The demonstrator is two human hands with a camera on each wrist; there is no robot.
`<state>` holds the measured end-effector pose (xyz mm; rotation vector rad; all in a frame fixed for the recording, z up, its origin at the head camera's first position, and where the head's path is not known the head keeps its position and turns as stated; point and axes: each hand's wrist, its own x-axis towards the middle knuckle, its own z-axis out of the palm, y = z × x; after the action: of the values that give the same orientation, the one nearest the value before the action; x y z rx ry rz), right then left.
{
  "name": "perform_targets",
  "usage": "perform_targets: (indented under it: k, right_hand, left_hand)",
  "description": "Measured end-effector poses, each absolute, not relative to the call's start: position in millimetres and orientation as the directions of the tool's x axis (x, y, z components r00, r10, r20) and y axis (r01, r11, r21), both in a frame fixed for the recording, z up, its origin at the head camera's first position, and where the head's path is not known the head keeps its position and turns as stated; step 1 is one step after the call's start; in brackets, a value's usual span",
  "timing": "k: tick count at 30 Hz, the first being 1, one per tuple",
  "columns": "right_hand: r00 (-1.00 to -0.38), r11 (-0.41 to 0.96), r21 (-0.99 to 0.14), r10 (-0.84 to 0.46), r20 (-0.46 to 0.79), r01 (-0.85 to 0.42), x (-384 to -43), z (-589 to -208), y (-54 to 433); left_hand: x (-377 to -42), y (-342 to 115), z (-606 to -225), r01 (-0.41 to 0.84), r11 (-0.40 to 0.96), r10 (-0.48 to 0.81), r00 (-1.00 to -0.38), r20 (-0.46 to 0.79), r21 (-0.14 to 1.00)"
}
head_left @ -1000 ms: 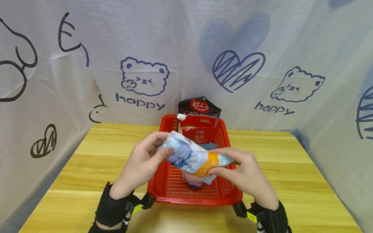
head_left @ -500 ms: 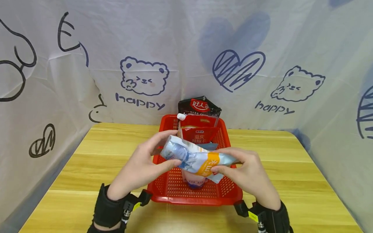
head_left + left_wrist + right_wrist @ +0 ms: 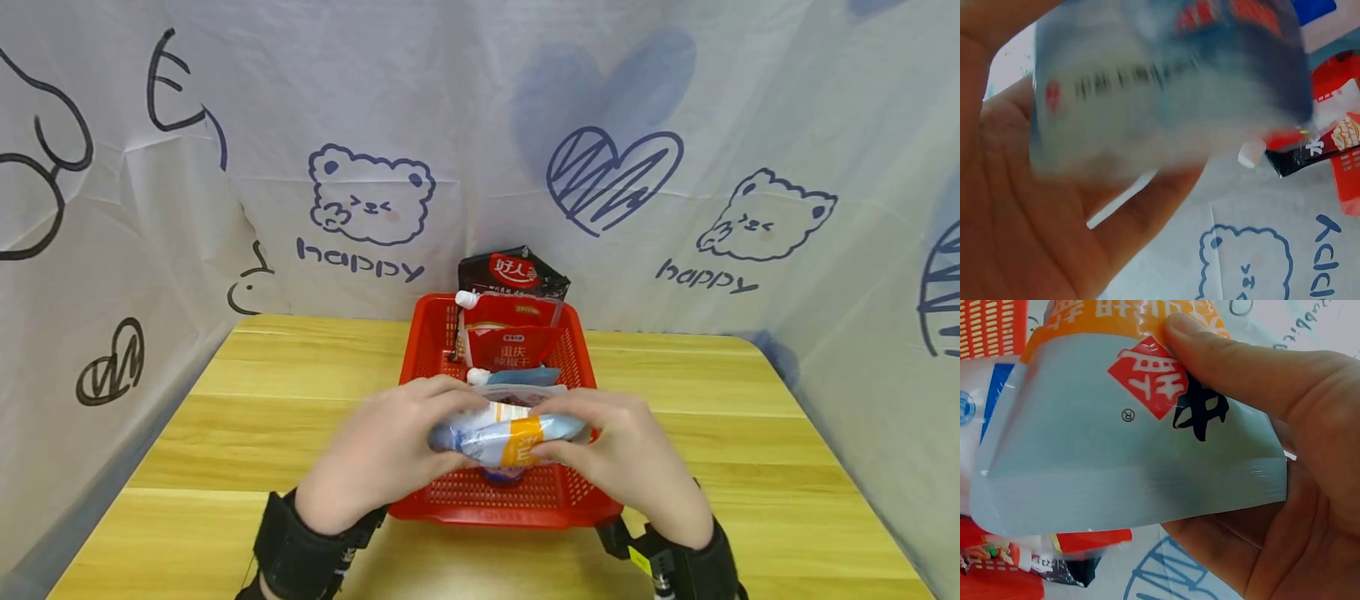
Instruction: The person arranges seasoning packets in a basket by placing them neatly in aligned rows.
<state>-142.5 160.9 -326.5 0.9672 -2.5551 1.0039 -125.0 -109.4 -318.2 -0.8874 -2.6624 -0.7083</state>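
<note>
A light blue and white plastic pouch (image 3: 491, 446) with an orange band lies level across the front half of the red basket (image 3: 510, 514), above it. My left hand (image 3: 390, 442) grips its left end, thumb in front and fingers over the top. The right end is pinched between the thumb and fingers of my right hand (image 3: 611, 433). Up close in the right wrist view, the pouch (image 3: 1079, 437) shows a flat sealed edge and a red diamond logo. Motion blurs the pouch (image 3: 1147, 106) in the left wrist view. Beneath it, a pinkish pack (image 3: 504, 475) is mostly hidden.
Inside the basket stand a red pouch (image 3: 513, 342) with a white cap (image 3: 467, 299) and, behind it, a black packet (image 3: 517, 265). A blue packet (image 3: 525, 377) sits before them. The basket rests on a wooden table (image 3: 750, 467), backed by a white drawn-on cloth (image 3: 495, 100).
The pouch has turned from slanting to level and moved down toward the basket's front. My left hand has shifted right and now covers more of its left end.
</note>
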Motion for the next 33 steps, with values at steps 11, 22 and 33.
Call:
perform_targets:
  k: [11, 22, 33]
  right_hand:
    - [-0.726, 0.519, -0.507, -0.502, 0.470, -0.688, -140.6, -329.0, 148.8]
    - [-0.748, 0.463, -0.589, -0.371, 0.550, -0.663, -141.5, -328.4, 153.4]
    - [-0.831, 0.390, -0.736, -0.203, 0.517, -0.553, -139.4, -324.9, 155.8]
  left_hand:
    - [-126.5, -103.5, -325.6, 0.683, 0.677, 0.551, -0.717, 0.427, 0.272]
    - [-132.7, -107.7, -324.5, 0.691, 0.614, 0.530, -0.719, 0.450, 0.382]
    - [-134.1, -110.2, -322.5, 0.732, 0.477, 0.448, -0.679, 0.582, 0.486]
